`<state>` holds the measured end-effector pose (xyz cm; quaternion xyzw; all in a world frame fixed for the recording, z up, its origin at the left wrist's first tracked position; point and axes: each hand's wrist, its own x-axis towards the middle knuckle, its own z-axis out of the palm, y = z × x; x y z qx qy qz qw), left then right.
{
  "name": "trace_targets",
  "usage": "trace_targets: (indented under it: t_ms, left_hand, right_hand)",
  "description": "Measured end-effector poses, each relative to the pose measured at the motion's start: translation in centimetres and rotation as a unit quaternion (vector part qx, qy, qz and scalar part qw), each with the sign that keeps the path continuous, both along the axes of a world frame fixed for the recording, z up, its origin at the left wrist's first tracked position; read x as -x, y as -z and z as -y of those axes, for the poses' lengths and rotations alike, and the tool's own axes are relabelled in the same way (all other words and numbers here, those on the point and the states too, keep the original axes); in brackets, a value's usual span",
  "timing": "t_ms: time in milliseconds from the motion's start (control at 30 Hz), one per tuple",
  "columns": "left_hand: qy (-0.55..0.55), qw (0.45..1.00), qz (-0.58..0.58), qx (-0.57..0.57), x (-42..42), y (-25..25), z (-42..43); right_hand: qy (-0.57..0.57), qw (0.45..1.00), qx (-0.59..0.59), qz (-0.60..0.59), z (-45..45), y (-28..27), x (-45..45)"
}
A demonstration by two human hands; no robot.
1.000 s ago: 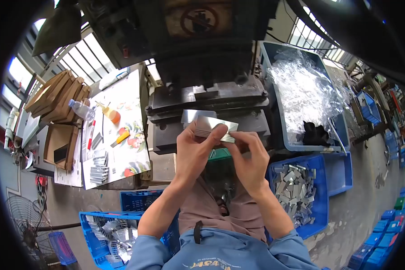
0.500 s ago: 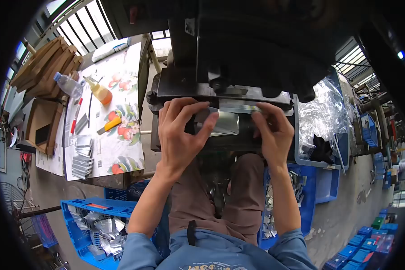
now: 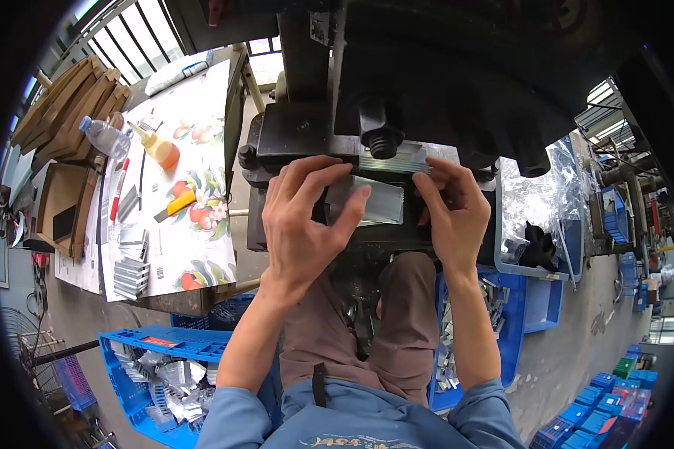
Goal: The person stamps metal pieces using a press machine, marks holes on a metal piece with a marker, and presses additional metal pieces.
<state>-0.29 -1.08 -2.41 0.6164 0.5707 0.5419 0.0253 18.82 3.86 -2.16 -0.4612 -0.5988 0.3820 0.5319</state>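
My right hand [image 3: 457, 209] pinches the right end of a ridged aluminium piece [image 3: 397, 160] between thumb and fingers. That piece lies partly beneath the black press head [image 3: 442, 90], just below its large bolt [image 3: 383, 129]. Nearer my body, a flat, shiny metal piece [image 3: 382, 203] with a finely notched right edge sits in my left hand [image 3: 299, 221]. My left thumb crosses this flat piece, and my other left fingers curl around its far side. The left index fingertip is close to the ridged piece's left end; whether they touch, I cannot tell.
On the left table [image 3: 153, 254] are a yellow cutter [image 3: 178, 203], a glue-like bottle [image 3: 157, 148], a red marker [image 3: 118, 191] and stacked metal pieces [image 3: 131, 277]. Blue crates [image 3: 165, 338] of metal parts flank my legs. A bin [image 3: 528, 271] of clear plastic stands right.
The ridged piece has moved away from me, further under the press head, with my right hand on it. The flat piece has tilted slightly. The view has shifted a little.
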Motion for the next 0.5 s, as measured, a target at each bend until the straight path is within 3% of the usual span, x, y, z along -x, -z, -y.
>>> trace_targets:
  t_ms: [167, 500]
  left_hand:
    - [-0.036, 0.997, 0.068, 0.024, -0.3, 0.2, -0.9]
    - [-0.043, 0.998, 0.048, 0.006, -0.2, 0.2, -1.1]
  right_hand:
    - [0.027, 0.999, -0.015, 0.042, -0.1, 0.1, 0.4]
    - [0.045, 0.996, -0.043, 0.069, -0.3, 0.6, 0.4]
